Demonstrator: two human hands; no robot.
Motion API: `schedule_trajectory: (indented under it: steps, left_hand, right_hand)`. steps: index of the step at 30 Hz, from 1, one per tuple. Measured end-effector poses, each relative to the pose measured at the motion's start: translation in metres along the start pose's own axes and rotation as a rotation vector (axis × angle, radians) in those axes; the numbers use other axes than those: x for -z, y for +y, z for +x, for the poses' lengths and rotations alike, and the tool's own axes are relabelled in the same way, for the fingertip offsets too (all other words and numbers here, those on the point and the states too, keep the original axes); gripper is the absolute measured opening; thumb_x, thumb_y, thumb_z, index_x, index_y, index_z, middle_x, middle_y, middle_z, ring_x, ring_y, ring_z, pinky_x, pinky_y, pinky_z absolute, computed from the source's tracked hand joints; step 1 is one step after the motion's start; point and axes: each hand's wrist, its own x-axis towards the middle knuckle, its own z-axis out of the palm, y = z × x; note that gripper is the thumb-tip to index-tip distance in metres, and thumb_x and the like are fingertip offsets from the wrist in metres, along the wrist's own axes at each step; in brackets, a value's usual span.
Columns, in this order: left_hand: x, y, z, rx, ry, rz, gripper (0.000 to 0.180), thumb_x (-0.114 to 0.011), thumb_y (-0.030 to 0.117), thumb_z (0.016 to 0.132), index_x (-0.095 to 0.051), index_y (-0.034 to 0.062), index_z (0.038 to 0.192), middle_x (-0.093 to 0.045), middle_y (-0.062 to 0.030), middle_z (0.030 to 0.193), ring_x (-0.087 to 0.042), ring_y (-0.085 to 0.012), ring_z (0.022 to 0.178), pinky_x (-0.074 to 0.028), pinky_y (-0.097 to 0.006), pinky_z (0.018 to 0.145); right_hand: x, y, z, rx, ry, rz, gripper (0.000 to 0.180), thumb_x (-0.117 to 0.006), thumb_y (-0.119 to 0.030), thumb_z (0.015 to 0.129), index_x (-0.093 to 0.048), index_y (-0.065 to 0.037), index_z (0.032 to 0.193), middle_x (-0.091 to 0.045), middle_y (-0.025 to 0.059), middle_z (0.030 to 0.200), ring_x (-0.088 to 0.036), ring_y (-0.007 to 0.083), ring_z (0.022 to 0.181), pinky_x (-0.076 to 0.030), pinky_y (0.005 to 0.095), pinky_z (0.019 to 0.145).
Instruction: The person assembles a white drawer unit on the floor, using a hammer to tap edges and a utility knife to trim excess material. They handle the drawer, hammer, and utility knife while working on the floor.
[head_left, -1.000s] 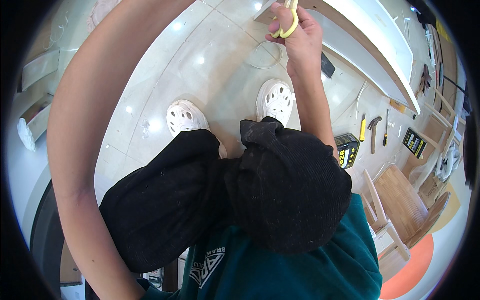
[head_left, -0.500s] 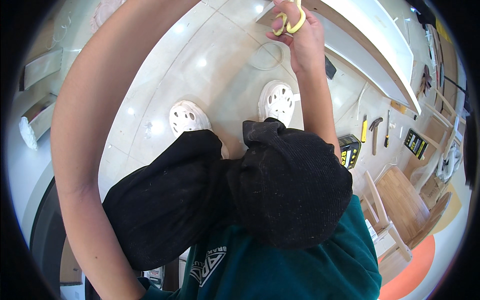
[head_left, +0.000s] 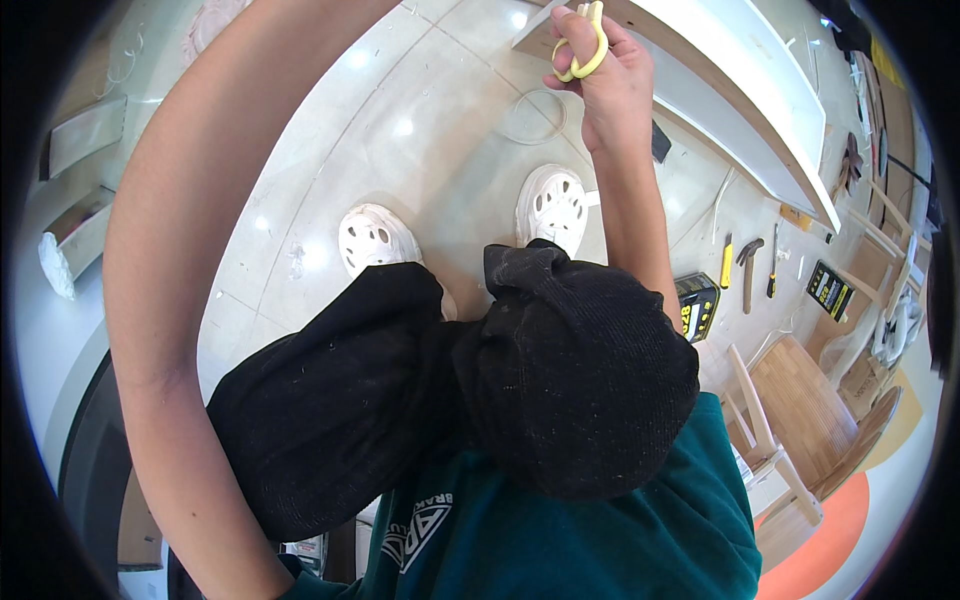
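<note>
Yellow scissors, probably, lie inside the right grip, which curls around them.

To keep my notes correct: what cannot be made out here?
Head view:
- Left hand: beyond the upper edge.
- Yellow looped handles in the right hand: their far end, cut off by the upper edge.
- Black-and-yellow box: one side, hidden behind the right forearm.
</note>
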Motion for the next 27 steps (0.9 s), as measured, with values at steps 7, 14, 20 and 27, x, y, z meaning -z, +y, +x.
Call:
schedule_trajectory:
  steps: [7,14,20,27]
  left_hand:
    - [0.005,-0.003,0.003,-0.001,-0.057,-0.021,0.015,-0.067,0.002,0.090,-0.068,-0.0080,0.102,-0.071,-0.0164,0.100,-0.070,-0.0208,0.091,-0.060,-0.026,0.082]
    - [0.006,-0.004,0.013,0.022,-0.059,-0.044,0.013,-0.068,0.001,0.089,-0.070,-0.0066,0.099,-0.071,-0.0149,0.097,-0.070,-0.0196,0.088,-0.060,-0.026,0.081]
    - [0.003,0.003,0.011,0.068,-0.026,-0.012,0.012,-0.068,0.002,0.090,-0.070,-0.0057,0.099,-0.070,-0.0139,0.095,-0.070,-0.0193,0.086,-0.060,-0.026,0.080]
    - [0.012,-0.011,0.007,0.059,-0.044,-0.025,0.017,-0.067,0.003,0.089,-0.065,-0.0068,0.102,-0.070,-0.0147,0.096,-0.071,-0.0213,0.090,-0.061,-0.029,0.081]
  right_hand:
    - [-0.003,-0.007,0.000,-0.062,0.000,-0.037,0.023,-0.071,-0.031,0.093,-0.066,-0.009,0.087,-0.054,-0.0036,0.061,-0.052,0.0052,0.051,-0.047,0.0225,0.047]
    - [-0.001,-0.012,0.005,-0.050,-0.031,-0.068,0.024,-0.070,-0.031,0.093,-0.064,-0.010,0.083,-0.053,-0.0043,0.062,-0.052,0.0048,0.052,-0.048,0.0231,0.048]
    - [0.008,-0.007,0.009,0.006,-0.083,-0.143,0.027,-0.071,-0.034,0.091,-0.066,-0.007,0.091,-0.057,-0.0013,0.067,-0.055,0.0074,0.057,-0.054,0.0260,0.055]
    - [0.003,-0.007,-0.001,-0.120,-0.056,-0.201,0.046,-0.078,-0.043,0.083,-0.068,0.000,0.098,-0.063,0.0048,0.071,-0.062,0.0111,0.065,-0.057,0.0282,0.063]
